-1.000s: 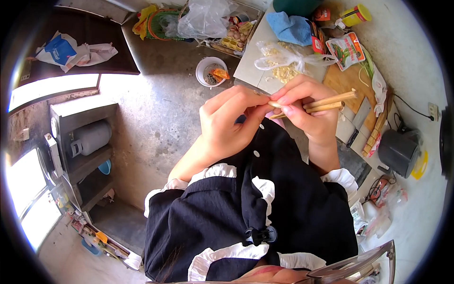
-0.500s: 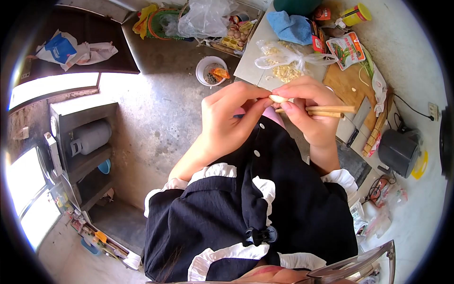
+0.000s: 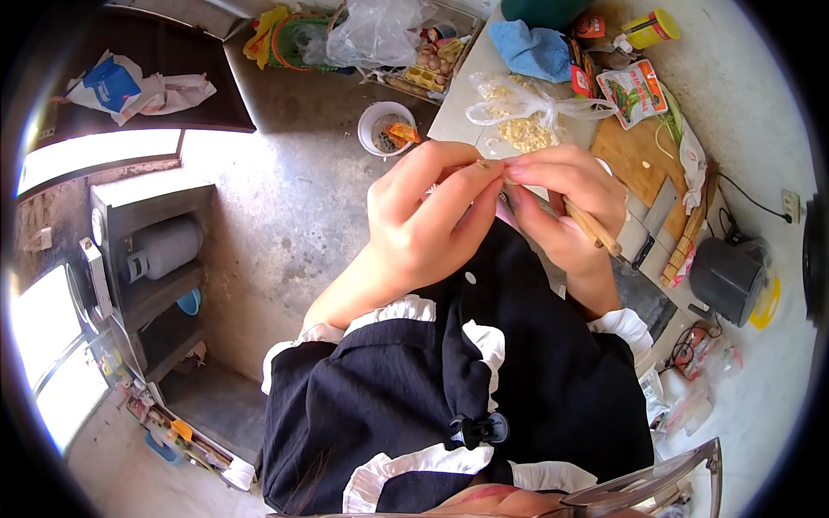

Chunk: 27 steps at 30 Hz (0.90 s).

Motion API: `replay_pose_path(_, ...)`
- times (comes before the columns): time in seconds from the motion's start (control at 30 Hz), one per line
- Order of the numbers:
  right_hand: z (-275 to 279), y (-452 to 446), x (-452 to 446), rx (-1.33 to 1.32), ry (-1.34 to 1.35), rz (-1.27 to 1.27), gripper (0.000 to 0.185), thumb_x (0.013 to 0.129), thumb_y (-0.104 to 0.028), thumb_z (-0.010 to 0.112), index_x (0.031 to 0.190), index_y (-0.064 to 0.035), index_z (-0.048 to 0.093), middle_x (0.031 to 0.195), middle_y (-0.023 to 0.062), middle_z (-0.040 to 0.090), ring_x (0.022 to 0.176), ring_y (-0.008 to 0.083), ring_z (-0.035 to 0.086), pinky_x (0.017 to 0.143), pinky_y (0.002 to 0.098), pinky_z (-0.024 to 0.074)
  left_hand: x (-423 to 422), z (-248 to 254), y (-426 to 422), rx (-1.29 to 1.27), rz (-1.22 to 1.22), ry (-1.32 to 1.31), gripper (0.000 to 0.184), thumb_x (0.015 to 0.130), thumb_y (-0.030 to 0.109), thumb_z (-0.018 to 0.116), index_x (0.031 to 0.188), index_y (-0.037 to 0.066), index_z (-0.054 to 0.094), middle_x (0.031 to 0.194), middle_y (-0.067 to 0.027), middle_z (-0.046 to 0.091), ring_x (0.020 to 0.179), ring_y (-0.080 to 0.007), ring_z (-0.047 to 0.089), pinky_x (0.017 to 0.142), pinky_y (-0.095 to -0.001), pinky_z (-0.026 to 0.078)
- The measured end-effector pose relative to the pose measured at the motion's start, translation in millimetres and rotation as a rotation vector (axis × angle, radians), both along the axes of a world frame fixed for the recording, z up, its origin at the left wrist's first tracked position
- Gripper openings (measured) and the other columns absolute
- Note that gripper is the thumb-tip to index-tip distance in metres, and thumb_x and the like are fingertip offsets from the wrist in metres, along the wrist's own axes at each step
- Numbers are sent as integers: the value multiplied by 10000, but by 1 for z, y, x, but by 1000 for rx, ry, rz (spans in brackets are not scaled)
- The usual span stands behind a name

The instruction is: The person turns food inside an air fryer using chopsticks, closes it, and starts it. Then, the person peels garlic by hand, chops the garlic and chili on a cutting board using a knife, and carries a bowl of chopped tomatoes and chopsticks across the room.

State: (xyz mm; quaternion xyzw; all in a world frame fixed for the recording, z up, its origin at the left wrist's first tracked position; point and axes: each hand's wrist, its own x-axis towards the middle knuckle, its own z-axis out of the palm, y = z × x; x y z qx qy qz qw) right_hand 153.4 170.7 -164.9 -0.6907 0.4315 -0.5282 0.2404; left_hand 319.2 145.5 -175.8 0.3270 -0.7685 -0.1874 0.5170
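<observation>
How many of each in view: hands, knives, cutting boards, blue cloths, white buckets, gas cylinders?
Hands: 2 (left hand, right hand)
Knife: 1
Cutting board: 1
Blue cloth: 1
White bucket: 1
Gas cylinder: 1
Total: 7

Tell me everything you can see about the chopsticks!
The chopsticks are thin, straight and light tan, and they look like wood. They're in the person's right hand, between the thumb and the fingers, lying close together so that they nearly overlap in this view. Their ends on the wrist side stick out at a slant. The other ends are hard to make out behind the fingers.
</observation>
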Motion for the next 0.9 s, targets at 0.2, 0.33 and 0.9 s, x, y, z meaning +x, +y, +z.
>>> replay_pose_path(0.2, -1, -2, 1, -35, 38, 3, 268, 641, 123, 707, 881, 6, 675, 847, 114, 676, 742, 206, 668, 635, 269, 512, 0, -1, 0, -104, 71, -109, 206, 648, -79, 718, 822, 8, 650, 823, -85, 620, 668, -210, 637, 569, -276, 517)
replay_pose_path(0.33, 2, -1, 0, -2, 36, 5, 264, 647, 130, 701, 877, 4, 671, 853, 114, 681, 732, 204, 667, 630, 264, 509, -2, -1, 2, -126, 146, -134, 203, 650, -91, 701, 817, 7, 641, 815, -87, 615, 647, -203, 626, 563, -271, 514)
replay_pose_path(0.9, -16, 2, -11, 357, -731, 204, 127, 823, 81, 607, 936, 42, 567, 987, 200, 649, 779, 136, 643, 624, 210, 527, 10, 0, -5, 585, -253, 269, 148, 744, -70, 583, 878, -23, 622, 855, -92, 581, 629, -125, 597, 563, -242, 483)
